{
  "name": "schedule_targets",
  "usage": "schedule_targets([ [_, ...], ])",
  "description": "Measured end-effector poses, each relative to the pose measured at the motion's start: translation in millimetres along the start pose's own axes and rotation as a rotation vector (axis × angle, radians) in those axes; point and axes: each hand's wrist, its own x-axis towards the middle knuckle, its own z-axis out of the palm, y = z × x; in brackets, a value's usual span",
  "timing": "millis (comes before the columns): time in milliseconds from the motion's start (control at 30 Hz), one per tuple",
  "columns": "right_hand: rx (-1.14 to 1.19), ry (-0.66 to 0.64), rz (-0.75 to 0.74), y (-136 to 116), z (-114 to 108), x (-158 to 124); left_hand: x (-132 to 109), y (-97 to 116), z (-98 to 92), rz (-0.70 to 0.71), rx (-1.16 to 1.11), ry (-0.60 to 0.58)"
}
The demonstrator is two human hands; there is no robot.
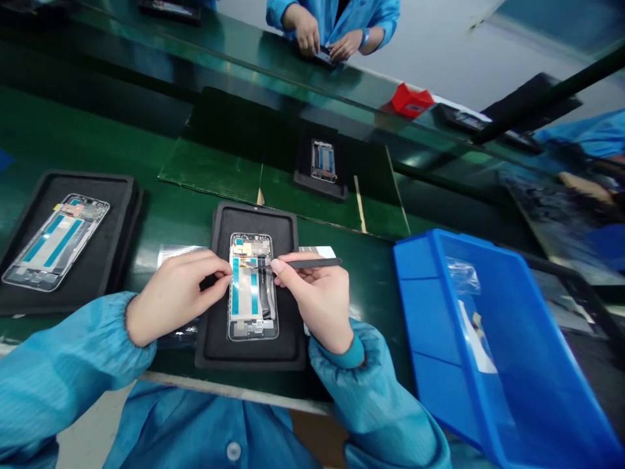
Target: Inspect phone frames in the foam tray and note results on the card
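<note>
A phone frame (252,286) with teal strips lies face up in a black tray (254,352) in front of me. My left hand (178,293) rests at the frame's left edge, fingers curled together and pressed against it. My right hand (317,299) pinches dark tweezers (303,264), whose tip reaches over the upper part of the frame. Both sleeves are blue.
A second phone frame (56,241) lies in a black tray (110,247) at left. A third tray with a frame (323,161) sits farther back. A blue bin (488,352) stands at right. Across the green bench another person's hands (327,39) work; a red object (411,99) lies nearby.
</note>
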Motion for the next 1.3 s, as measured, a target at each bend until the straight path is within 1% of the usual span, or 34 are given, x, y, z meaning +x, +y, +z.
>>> schedule_targets([
  [233, -0.021, -0.006, 0.014, -2.4, 4.7, 4.3, -2.0, -6.0, 10.9, 0.073, 0.056, 0.046],
  [300, -0.016, -0.01, 0.007, -3.1, 4.7, 4.4, -1.3, -5.3, 12.2, 0.054, 0.051, 0.073],
  [367, 0.002, -0.018, 0.001, -4.0, 4.1, 4.0, 1.5, -3.4, 11.4, -0.018, 0.006, 0.094],
  [433, 0.04, -0.028, -0.006, -4.8, 3.1, 3.0, 6.3, -1.0, 8.5, -0.13, -0.087, 0.071],
  [500, 0.092, -0.046, -0.009, -5.3, 2.1, 1.0, 11.6, 1.3, 4.4, -0.231, -0.21, 0.009],
  [600, 0.159, -0.078, -0.014, -5.7, 1.1, -3.3, 16.9, 4.3, -0.7, -0.31, -0.378, -0.079],
  [700, 0.17, -0.083, -0.03, -6.2, 0.1, -7.5, 18.0, 7.0, -2.6, -0.341, -0.455, -0.109],
  [800, 0.123, -0.078, -0.067, -7.3, -1.0, -10.4, 17.9, 9.2, -3.2, -0.373, -0.474, -0.119],
  [933, 0.052, -0.077, -0.115, -8.1, -2.6, -13.0, 19.2, 11.2, -5.8, -0.389, -0.451, -0.129],
  [1100, 0.03, -0.026, -0.156, -7.1, -5.5, -14.2, 19.9, 13.2, -10.1, -0.387, -0.395, -0.113],
  [1300, 0.07, -0.109, -0.111, -7.2, -7.7, -13.1, 20.2, 14.4, -10.4, -0.384, -0.39, -0.138],
])
